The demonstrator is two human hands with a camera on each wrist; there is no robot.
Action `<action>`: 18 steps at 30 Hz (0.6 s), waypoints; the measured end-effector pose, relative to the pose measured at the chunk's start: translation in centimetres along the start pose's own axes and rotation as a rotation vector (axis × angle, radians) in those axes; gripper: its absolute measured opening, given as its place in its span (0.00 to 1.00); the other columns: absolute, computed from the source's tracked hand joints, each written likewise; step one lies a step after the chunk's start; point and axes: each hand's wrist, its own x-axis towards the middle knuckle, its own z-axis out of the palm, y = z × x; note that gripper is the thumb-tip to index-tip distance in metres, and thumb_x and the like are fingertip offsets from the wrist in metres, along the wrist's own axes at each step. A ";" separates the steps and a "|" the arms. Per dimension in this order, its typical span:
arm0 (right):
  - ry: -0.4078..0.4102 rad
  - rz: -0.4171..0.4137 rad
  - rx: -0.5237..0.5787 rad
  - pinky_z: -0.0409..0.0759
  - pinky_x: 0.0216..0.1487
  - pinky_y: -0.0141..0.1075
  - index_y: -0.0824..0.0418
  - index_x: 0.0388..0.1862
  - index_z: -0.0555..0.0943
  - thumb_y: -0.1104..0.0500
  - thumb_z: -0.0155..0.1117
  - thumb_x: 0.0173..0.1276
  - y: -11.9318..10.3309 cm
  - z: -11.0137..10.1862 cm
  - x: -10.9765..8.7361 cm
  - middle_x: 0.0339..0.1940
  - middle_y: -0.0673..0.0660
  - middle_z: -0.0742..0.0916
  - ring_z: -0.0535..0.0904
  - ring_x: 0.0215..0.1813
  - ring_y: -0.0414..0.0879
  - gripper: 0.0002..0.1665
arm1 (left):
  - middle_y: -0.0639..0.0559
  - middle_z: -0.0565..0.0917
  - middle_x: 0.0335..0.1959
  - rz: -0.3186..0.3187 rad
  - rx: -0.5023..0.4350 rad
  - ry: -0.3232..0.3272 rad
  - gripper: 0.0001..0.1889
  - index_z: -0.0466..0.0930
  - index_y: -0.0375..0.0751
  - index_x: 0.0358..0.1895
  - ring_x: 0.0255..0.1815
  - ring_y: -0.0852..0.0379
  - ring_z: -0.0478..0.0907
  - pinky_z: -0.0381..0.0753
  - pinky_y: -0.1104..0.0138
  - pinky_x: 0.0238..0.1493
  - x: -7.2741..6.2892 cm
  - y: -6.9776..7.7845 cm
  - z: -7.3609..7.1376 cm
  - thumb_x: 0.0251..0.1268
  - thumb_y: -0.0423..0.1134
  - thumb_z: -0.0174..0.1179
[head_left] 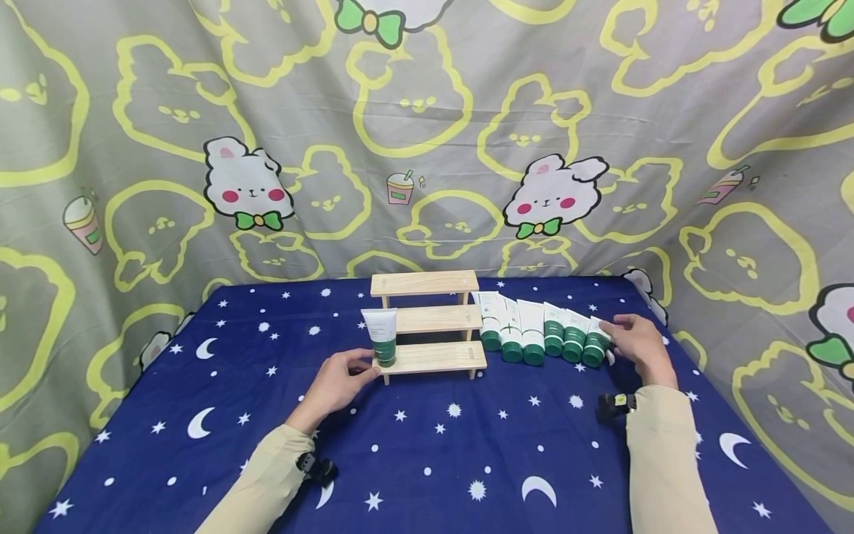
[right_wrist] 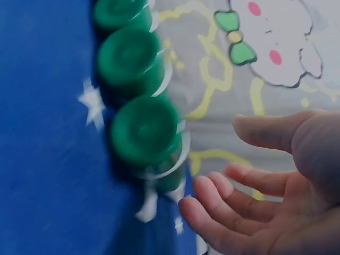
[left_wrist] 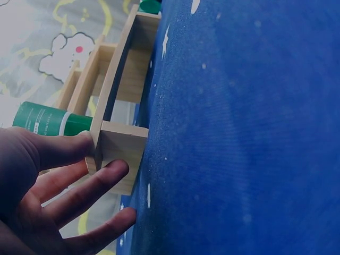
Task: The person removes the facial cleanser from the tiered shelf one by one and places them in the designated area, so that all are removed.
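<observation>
A white squeeze tube with a green cap point(head_left: 383, 334) stands cap-down on the left end of the lowest step of a wooden three-step display stand point(head_left: 434, 358). My left hand point(head_left: 342, 382) is at that end. In the left wrist view its thumb point(left_wrist: 69, 151) touches the step's edge beside the green cap point(left_wrist: 79, 125), and the other fingers spread loosely near the end board. My right hand point(head_left: 639, 345) is beside the rightmost of several similar tubes point(head_left: 531, 330). In the right wrist view its fingers point(right_wrist: 223, 212) are relaxed, with nothing held, apart from the nearest green cap point(right_wrist: 144, 130).
The tubes form a slanting row right of the stand, caps toward me. A dark blue cloth point(head_left: 427, 445) with moons and stars covers the table. Behind it hangs a grey patterned curtain point(head_left: 440, 222). Black wrist cameras are worn on both sleeves.
</observation>
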 end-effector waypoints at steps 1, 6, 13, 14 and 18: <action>0.017 -0.024 -0.019 0.80 0.42 0.36 0.77 0.74 0.62 0.45 0.54 0.79 -0.4 -0.1 -0.2 0.67 0.78 0.74 0.84 0.48 0.58 0.41 | 0.48 0.91 0.41 -0.001 0.000 0.000 0.19 0.85 0.38 0.58 0.47 0.50 0.87 0.81 0.54 0.51 0.0 0.0 0.0 0.66 0.38 0.69; 0.098 -0.131 -0.058 0.77 0.56 0.55 0.74 0.74 0.65 0.44 0.54 0.79 -2.5 -0.1 -0.9 0.65 0.75 0.77 0.76 0.61 0.68 0.39 | 0.48 0.91 0.41 -0.007 0.000 0.000 0.19 0.85 0.38 0.58 0.48 0.50 0.87 0.81 0.54 0.51 0.0 0.0 0.0 0.66 0.39 0.69; 0.183 -0.228 -0.041 0.73 0.60 0.59 0.69 0.74 0.68 0.45 0.55 0.79 -5.3 0.3 -2.1 0.65 0.72 0.80 0.75 0.66 0.68 0.37 | 0.48 0.91 0.42 -0.011 0.003 0.000 0.19 0.85 0.39 0.59 0.48 0.50 0.87 0.81 0.53 0.51 0.0 0.0 0.1 0.66 0.39 0.69; 0.195 -0.241 -0.037 0.73 0.60 0.59 0.68 0.74 0.68 0.45 0.56 0.79 -5.7 0.4 -2.3 0.65 0.71 0.80 0.76 0.66 0.68 0.36 | 0.48 0.91 0.42 -0.011 0.003 0.000 0.19 0.85 0.39 0.59 0.48 0.50 0.87 0.81 0.53 0.51 0.0 0.0 0.1 0.66 0.39 0.69; 0.238 -0.302 -0.021 0.73 0.60 0.59 0.65 0.74 0.69 0.45 0.57 0.79 -7.0 0.7 -2.9 0.64 0.69 0.81 0.77 0.65 0.67 0.35 | 0.48 0.91 0.42 -0.011 0.003 -0.001 0.19 0.84 0.39 0.59 0.48 0.50 0.87 0.81 0.53 0.51 0.1 0.0 0.1 0.66 0.39 0.69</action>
